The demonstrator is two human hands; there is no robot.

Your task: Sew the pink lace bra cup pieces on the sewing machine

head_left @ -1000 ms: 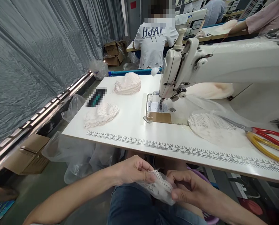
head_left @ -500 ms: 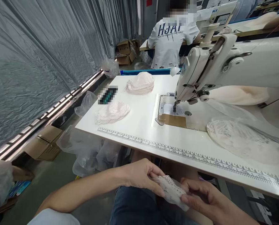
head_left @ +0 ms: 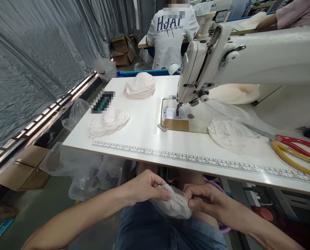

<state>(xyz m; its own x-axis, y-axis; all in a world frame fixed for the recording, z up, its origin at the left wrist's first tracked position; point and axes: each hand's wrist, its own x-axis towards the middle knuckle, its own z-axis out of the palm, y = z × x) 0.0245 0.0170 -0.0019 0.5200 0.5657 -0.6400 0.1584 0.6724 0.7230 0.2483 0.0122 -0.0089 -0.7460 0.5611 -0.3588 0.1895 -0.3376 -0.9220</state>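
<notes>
Above my lap, a piece of sheer white fabric with a lace edge [head_left: 173, 205] is stretched between both hands. My left hand [head_left: 149, 188] pinches its left end between thumb and fingers. At the other end, the thumb and fingers of my right hand [head_left: 205, 198] close on the lace edge. On the sewing table [head_left: 141, 139], a stack of lace-edged white pieces [head_left: 109, 123] lies at the left. Farther back sits a pile of pale pink fabric pieces [head_left: 140, 86]. The white sewing machine [head_left: 196, 69] stands at the right, with nothing under its needle.
Scissors with red and yellow handles [head_left: 293, 149] lie at the right, their blades over white lacy fabric [head_left: 233, 133]. A printed ruler [head_left: 170, 154] runs along the table's front edge. Plastic bags [head_left: 92, 170] and a cardboard box [head_left: 23, 168] are at the left. A co-worker [head_left: 170, 36] sits ahead.
The view has shifted to the right, bringing the scissors fully in. Between my hands the fabric is spread wider, with its lace edge turned more upward.
</notes>
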